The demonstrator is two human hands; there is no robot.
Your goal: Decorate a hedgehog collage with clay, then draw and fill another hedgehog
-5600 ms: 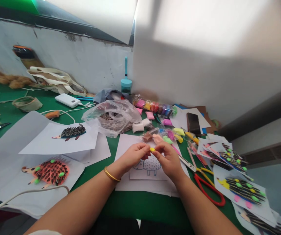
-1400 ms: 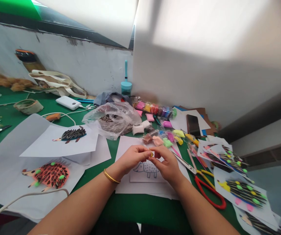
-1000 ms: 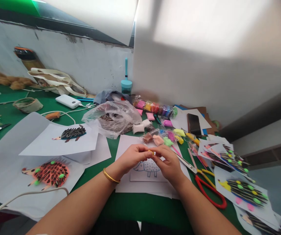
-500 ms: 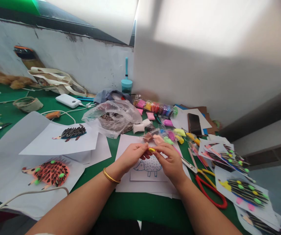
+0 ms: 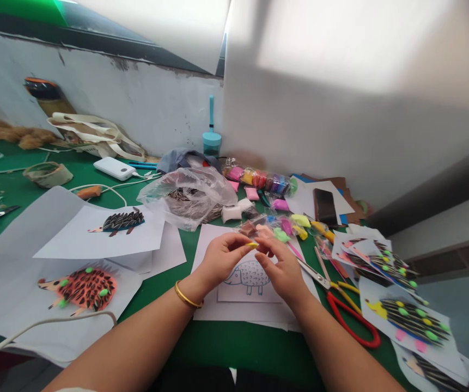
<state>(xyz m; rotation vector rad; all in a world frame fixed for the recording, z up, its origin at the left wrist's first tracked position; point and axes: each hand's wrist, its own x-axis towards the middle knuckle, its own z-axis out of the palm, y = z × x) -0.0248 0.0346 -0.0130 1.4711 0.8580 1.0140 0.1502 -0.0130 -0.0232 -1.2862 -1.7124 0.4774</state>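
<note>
Between the thumb and forefinger of my left hand (image 5: 221, 256) is a small piece of yellow modelling clay (image 5: 253, 245). My right hand (image 5: 284, 267) is close to the clay's right end, its thumb and forefinger apart; I cannot tell whether a fingertip touches it. Under both hands lies a sheet of white paper with a drawn hedgehog-like animal (image 5: 254, 277), its left part overlapped by my left hand. Just beyond my fingers are small packets of coloured clay, including a peach one (image 5: 264, 231) and a green one (image 5: 281, 234).
Red-handled scissors (image 5: 352, 318) lie right of the paper. Finished hedgehog pictures lie at left (image 5: 83, 288) and right (image 5: 414, 321). Behind are a clear plastic bag of seeds (image 5: 189, 196), a tube of coloured clay (image 5: 259, 178), a phone (image 5: 324, 207) and a power bank (image 5: 114, 169).
My right thumb and forefinger have parted from their pinch on the yellow clay, which now sits in my left fingers. Both hands have shifted only slightly.
</note>
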